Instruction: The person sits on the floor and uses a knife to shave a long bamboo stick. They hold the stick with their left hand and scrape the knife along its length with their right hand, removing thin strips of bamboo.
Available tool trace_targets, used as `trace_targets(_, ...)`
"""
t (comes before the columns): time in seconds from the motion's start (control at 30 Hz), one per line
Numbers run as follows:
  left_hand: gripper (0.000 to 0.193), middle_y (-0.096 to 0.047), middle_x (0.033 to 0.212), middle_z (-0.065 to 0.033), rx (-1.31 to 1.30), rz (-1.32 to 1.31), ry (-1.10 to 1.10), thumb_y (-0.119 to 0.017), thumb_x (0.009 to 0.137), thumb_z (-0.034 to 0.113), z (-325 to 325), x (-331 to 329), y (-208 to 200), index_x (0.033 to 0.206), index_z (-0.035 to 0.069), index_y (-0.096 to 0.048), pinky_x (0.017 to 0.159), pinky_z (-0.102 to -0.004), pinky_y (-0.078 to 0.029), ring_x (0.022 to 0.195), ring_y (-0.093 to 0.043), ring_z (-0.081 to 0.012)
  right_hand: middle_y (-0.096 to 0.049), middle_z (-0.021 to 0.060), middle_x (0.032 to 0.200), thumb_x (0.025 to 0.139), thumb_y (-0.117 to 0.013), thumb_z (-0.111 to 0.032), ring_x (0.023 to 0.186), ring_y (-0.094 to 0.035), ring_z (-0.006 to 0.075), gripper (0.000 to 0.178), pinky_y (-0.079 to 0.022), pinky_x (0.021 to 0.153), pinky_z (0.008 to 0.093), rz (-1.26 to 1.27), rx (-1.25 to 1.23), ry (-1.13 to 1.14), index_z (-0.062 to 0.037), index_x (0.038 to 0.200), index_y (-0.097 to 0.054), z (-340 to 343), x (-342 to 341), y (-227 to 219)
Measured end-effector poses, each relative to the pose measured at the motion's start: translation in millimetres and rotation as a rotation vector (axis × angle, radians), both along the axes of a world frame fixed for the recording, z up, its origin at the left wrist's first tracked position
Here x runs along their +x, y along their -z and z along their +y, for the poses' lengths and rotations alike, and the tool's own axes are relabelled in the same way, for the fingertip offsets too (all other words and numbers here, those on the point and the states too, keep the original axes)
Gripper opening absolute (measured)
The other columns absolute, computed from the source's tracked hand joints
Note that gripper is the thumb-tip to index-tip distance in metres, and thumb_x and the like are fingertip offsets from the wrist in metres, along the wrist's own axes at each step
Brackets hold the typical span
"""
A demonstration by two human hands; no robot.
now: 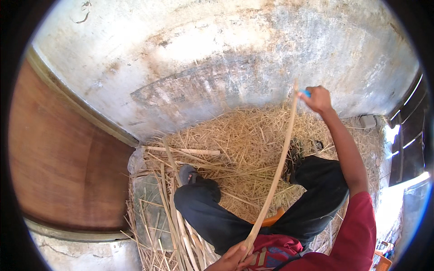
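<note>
**Fingers pinch a long cane strip at both ends**

Fingers of the left hand point(233, 258) close around the lower end of the cane strip point(275, 174) at six o'clock. The strip runs up toward one o'clock, where the right hand point(318, 98) grips its top beside a blue tool point(306, 93). Beneath lie crossed black-trousered legs point(217, 217), then straw point(239, 135) against the wall point(226, 54).

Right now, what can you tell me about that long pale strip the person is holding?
The long strip is thin, pale tan and looks like split cane or bamboo. It runs in a gentle bow from the left hand, which pinches its lower end near the lap, up to the right hand, raised beside its upper end and holding a small blue-handled tool against it. It crosses above the dark trousers and the straw-covered floor.
</note>
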State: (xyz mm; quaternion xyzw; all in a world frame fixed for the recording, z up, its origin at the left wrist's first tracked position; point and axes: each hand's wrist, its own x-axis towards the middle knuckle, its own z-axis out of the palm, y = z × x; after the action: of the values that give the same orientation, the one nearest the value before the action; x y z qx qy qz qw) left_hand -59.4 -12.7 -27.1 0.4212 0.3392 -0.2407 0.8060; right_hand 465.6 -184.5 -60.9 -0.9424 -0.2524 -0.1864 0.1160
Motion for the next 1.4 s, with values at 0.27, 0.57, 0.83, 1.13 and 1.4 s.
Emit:
trace_targets(0.27, 0.041, -0.044, 0.079, 0.0050, -0.143, -0.224, 0.106, -0.045, 0.099, 0.041, 32.3, -25.3, 15.2, 0.126, 0.009, -0.044, 0.058, -0.0195, -0.037, 0.069, -0.043, -0.0048, -0.060, 0.0167, 0.066, 0.083, -0.024, -0.080, 0.069, -0.061, 0.0264, 0.088, -0.049, 0.069, 0.0442, 0.477, 0.107, 0.276, -0.0016, 0.067, -0.061, -49.2, -4.1, 10.1)
trace_targets(0.57, 0.040, -0.032, 0.049, 0.0043, -0.124, -0.381, -0.204, -0.035, 0.099, 0.047, 26.2, 49.4, 15.4, 0.092, 0.008, -0.044, 0.049, -0.0224, -0.031, 0.037, -0.028, -0.0077, -0.054, 0.0117, 0.053, 0.079, -0.056, -0.067, 0.048, -0.058, 0.0323, 0.062, -0.045, 0.047, 0.0423, 0.251, -0.022, -0.722, -0.0067, 0.065, -0.056, 61.7, -194.0, -38.6)
trace_targets(0.83, 0.041, -0.031, 0.049, 0.0031, -0.177, -0.377, -0.178, -0.034, 0.100, 0.047, 17.5, 47.3, 3.9, 0.091, 0.008, -0.043, 0.047, -0.0207, -0.029, 0.035, -0.026, -0.0076, -0.053, 0.0107, 0.049, 0.078, -0.046, -0.076, 0.043, -0.056, 0.0301, 0.072, -0.044, 0.043, 0.0421, 0.136, 0.051, -0.408, -0.0064, 0.063, -0.059, 72.6, -133.2, -28.7)
trace_targets(1.13, 0.040, -0.031, 0.052, 0.0026, 0.009, -0.409, -0.098, -0.038, 0.099, 0.046, 17.6, 45.7, -3.3, 0.090, 0.008, -0.042, 0.040, -0.0210, -0.026, 0.039, -0.026, -0.0070, -0.051, 0.0068, 0.047, 0.076, -0.051, -0.076, 0.044, -0.056, 0.0247, 0.069, -0.044, 0.042, 0.0390, 0.038, -0.009, -0.530, -0.0099, 0.056, -0.057, 71.4, -140.9, -28.2)
trace_targets(1.4, 0.039, -0.033, 0.055, 0.0024, 0.031, -0.371, 0.054, -0.036, 0.100, 0.046, 7.4, 42.3, -14.7, 0.093, 0.008, -0.041, 0.037, -0.0197, -0.025, 0.043, -0.028, -0.0058, -0.052, 0.0030, 0.045, 0.082, -0.047, -0.072, 0.041, -0.053, 0.0169, 0.066, -0.043, 0.040, 0.0349, 0.050, 0.025, -0.197, -0.0102, 0.067, -0.065, 52.4, -73.2, -15.9)
